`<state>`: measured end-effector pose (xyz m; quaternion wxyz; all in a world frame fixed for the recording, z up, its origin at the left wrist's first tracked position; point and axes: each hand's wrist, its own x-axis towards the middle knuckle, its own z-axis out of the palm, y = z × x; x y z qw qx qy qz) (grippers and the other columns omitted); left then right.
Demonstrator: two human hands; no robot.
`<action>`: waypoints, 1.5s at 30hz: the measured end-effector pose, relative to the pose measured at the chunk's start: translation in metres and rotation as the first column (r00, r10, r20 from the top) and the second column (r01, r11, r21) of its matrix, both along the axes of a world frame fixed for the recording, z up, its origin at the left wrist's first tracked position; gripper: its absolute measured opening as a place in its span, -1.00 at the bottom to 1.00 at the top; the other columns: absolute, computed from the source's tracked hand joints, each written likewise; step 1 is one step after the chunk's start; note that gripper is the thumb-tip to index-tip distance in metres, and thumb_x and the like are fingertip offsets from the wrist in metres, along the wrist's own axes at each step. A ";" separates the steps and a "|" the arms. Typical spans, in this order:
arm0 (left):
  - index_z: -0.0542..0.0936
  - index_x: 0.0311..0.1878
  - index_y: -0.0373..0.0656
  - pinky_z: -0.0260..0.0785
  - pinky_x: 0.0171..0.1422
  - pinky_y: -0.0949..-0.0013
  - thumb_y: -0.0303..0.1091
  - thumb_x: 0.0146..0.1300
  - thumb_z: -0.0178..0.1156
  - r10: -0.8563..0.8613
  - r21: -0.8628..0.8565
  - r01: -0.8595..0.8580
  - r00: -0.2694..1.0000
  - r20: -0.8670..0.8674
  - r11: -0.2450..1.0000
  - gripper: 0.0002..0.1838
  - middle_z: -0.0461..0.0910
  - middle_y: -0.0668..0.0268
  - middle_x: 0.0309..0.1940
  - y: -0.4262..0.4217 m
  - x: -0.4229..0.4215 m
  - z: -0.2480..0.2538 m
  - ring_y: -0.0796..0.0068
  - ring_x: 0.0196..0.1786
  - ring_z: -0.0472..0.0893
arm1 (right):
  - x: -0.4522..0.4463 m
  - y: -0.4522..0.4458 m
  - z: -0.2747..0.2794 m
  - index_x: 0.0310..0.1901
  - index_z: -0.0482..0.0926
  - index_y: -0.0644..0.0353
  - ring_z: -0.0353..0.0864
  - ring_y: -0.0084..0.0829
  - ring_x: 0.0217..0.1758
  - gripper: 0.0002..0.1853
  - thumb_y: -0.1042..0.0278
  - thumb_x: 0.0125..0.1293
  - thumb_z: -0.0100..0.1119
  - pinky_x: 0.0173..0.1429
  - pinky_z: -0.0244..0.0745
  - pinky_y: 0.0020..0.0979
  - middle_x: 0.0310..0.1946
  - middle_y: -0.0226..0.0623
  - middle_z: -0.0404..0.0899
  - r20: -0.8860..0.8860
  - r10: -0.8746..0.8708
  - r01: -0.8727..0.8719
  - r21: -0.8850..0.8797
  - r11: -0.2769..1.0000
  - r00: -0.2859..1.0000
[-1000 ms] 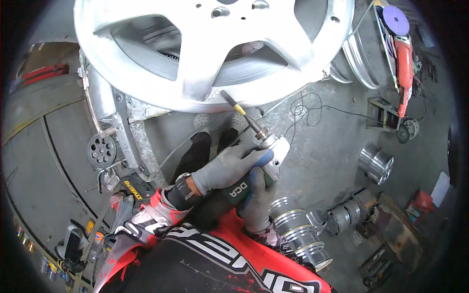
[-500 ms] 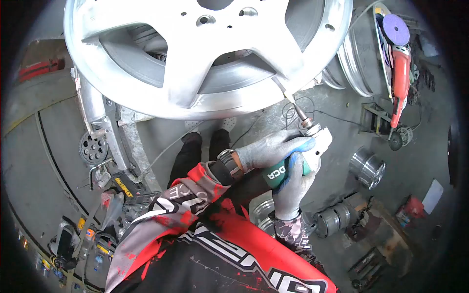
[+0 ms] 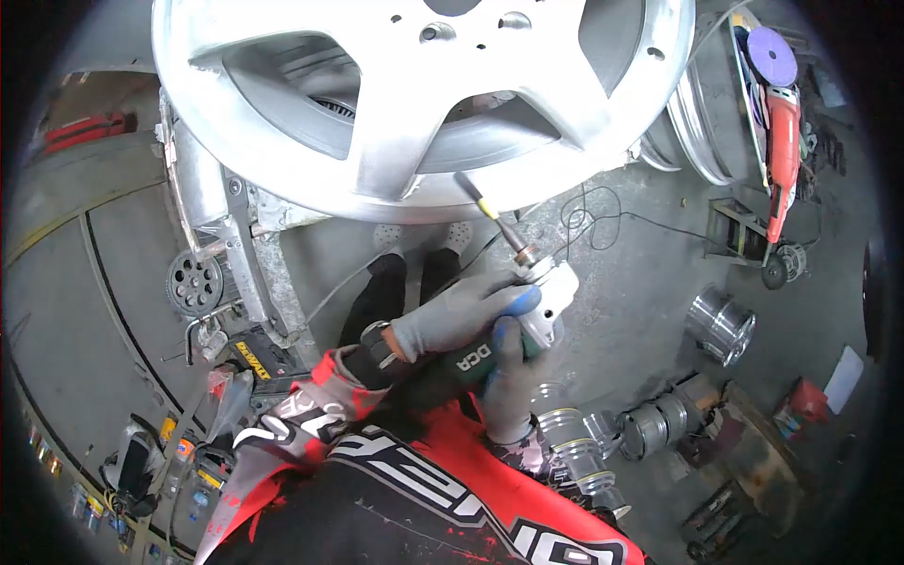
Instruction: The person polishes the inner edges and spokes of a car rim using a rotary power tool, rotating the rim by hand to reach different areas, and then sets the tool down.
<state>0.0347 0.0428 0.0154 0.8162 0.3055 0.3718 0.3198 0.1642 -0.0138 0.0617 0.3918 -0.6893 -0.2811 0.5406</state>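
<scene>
A large bare-metal alloy wheel (image 3: 395,132) fills the upper middle of the head view, its near rim facing me. Both gloved hands are closed on a green and white angle grinder (image 3: 559,297) marked DCA. My left hand (image 3: 457,313) grips it from above, near the head. My right hand (image 3: 509,391), slightly blurred, wraps it from below. From the grinder's head sticks a tapered shaft (image 3: 504,229) with a yellow band and a dark, motion-smeared tip (image 3: 469,186). That tip overlaps the near rim below a spoke opening; whether it touches, I cannot tell.
A red polisher (image 3: 783,141) with a purple pad lies at the upper right. Shiny rims (image 3: 721,324) stand on the floor at right. A metal frame (image 3: 247,254) flanks the wheel at left, beside a DeWalt tool (image 3: 252,360). A cable (image 3: 650,227) crosses the floor.
Both hands have moved left with the grinder. Its tip has shifted along the rim from beside the right spoke toward the middle opening. The wheel sits slightly further right in view.
</scene>
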 end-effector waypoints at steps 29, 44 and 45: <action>0.44 0.51 -0.39 0.29 0.55 0.34 0.02 0.64 0.04 0.070 -0.051 -0.065 0.993 0.090 0.997 -0.34 0.58 0.13 0.35 0.042 0.049 -0.005 0.43 0.38 0.52 | 0.037 0.061 0.021 0.51 0.19 0.34 0.53 -0.36 0.31 -0.23 0.39 0.40 0.43 0.40 0.47 -0.28 0.29 -0.11 0.46 0.100 0.038 -0.044 0.065 0.997 0.994; 0.45 0.49 -0.30 0.28 0.52 0.37 -0.07 0.68 0.06 0.100 -0.013 -0.099 0.990 0.096 0.995 -0.45 0.55 0.20 0.33 0.064 0.063 0.031 0.49 0.36 0.48 | 0.075 0.083 0.022 0.54 0.18 0.31 0.50 -0.35 0.36 -0.17 0.47 0.33 0.45 0.48 0.43 -0.26 0.32 -0.14 0.45 -0.091 0.082 -0.074 0.095 0.993 0.992; 0.43 0.49 -0.29 0.31 0.51 0.34 -0.08 0.67 0.08 0.127 -0.006 -0.127 0.991 0.051 0.992 -0.45 0.57 0.17 0.31 0.052 0.060 0.031 0.45 0.34 0.50 | 0.072 0.076 0.025 0.55 0.16 0.29 0.50 -0.32 0.38 -0.11 0.49 0.28 0.50 0.48 0.44 -0.22 0.34 -0.12 0.44 -0.131 0.108 -0.091 0.133 0.987 0.986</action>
